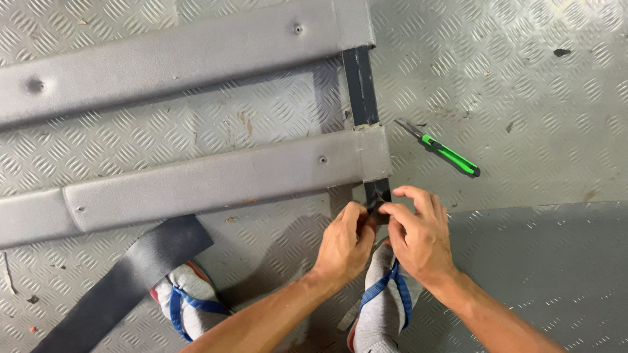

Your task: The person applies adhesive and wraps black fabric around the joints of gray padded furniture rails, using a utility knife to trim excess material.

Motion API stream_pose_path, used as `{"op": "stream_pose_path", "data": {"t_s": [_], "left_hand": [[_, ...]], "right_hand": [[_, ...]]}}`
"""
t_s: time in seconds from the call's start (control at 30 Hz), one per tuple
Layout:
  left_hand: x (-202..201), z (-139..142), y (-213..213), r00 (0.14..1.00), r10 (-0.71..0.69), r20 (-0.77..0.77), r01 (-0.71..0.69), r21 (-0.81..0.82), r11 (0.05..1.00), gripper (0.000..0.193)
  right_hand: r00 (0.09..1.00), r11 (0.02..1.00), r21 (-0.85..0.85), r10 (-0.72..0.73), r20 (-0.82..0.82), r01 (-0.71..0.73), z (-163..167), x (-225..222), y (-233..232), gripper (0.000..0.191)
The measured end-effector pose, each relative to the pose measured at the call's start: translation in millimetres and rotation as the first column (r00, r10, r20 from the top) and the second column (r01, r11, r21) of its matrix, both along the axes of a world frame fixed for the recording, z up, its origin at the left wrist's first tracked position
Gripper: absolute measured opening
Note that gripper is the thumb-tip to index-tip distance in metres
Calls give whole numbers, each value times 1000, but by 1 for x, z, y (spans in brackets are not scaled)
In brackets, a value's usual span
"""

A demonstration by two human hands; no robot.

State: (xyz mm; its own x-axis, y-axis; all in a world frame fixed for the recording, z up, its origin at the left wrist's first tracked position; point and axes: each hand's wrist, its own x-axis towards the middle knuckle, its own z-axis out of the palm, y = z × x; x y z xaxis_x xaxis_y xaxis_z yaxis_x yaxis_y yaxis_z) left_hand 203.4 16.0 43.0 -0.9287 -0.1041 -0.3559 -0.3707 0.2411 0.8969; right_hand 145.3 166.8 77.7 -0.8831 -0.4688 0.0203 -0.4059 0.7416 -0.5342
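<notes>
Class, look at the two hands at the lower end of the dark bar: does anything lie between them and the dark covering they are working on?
Nothing visible does. The left hand and right hand both already pinch the dark covering at the bar's lower end, just below the lower grey padded strip. The green knife lies apart on the metal floor, to the right.

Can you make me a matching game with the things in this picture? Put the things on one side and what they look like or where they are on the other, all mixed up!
Things:
1. Utility knife
2. Loose strip
3. Upper padded bar
4. Left hand

Descriptions:
A. Long, grey, near the top of the picture
B. Green and black, lying alone on the metal floor
C. Pinching the dark upright bar together with the right hand
D. Dark, flat, lying at the lower left by a foot in a blue-strapped sandal

Pairs: 1-B, 2-D, 3-A, 4-C
</notes>
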Motion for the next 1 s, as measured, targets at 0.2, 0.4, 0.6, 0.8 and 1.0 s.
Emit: {"op": "stream_pose_path", "data": {"t_s": [0.2, 0.4, 0.6, 0.8, 1.0], "left_hand": [[15, -8, 12, 995, 39, 91, -50, 132, 990, 11], [23, 0, 13, 983, -176, -57, 176, 8, 984, 13], [31, 23, -12, 765, -635, 107, 630, 83, 772, 29], [21, 66, -147, 523, -765, 375, 845, -113, 522, 27], [102, 117, -319, 602, -254, 757, 742, -414, 527, 31]], "right_hand": [[999, 996, 75, 54, -3, -54, 7, 5, 0, 32], [998, 998, 9, 64, 14, -64, 2, 10, 13, 16], [997, 998, -58, -2, -83, -3, -3, -33, 34, 26], [994, 948, 311, -33, -101, 63, -32, -110, 66, 57], [995, 882, 470, -12, 99, -36, -86, -147, 83, 47]]}}
